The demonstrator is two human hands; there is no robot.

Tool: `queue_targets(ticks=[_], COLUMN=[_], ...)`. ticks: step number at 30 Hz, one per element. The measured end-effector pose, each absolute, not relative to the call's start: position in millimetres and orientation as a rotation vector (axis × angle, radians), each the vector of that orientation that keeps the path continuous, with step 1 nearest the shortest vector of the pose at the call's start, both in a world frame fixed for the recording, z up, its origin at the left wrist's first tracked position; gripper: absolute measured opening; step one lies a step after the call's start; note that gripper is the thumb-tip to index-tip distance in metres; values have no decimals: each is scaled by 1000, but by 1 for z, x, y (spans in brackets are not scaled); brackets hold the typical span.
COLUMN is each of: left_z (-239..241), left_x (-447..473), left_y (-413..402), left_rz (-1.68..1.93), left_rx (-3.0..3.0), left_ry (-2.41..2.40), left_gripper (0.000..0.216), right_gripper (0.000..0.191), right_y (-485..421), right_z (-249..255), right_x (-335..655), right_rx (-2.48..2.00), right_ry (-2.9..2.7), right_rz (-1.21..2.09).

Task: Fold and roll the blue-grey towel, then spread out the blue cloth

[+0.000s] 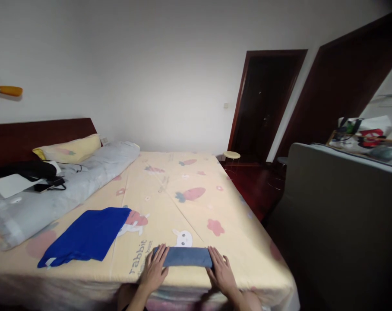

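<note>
A small grey-blue cloth, folded into a narrow strip, lies on the bed sheet close to the near edge. My left hand lies flat on its left end, fingers spread. At the strip's right end rests my right hand, also flat with the fingers apart. Neither hand grips the cloth. A bright blue garment, folded flat, lies on the sheet to the left of my hands.
A grey rolled quilt runs along the bed's left side, with a yellow pillow, a black bag and white paper at the headboard. A dark doorway, a small stool and grey furniture stand to the right.
</note>
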State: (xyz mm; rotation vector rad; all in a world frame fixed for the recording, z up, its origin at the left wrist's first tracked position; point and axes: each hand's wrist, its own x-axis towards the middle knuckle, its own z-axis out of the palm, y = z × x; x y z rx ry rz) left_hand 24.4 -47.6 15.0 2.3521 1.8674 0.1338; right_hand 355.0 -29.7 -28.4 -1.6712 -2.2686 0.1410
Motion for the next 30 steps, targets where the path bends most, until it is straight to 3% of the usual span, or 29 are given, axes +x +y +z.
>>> queue_targets(ticks=[14, 21, 30], left_z=[41, 31, -3], left_x=[30, 43, 37], left_y=[-43, -33, -23], left_rz=[-2, -21, 59], left_rx=[2193, 2316, 2276], left_ry=[1928, 2001, 2160], left_gripper=[79, 91, 82], right_gripper=[60, 80, 61], right_y=[-24, -14, -15], right_z=[-10, -13, 27], right_x=[363, 344, 329], right_rx=[-1907, -1852, -1861], right_ry=[-2268, -2259, -2210], right_rz=[246, 43, 228])
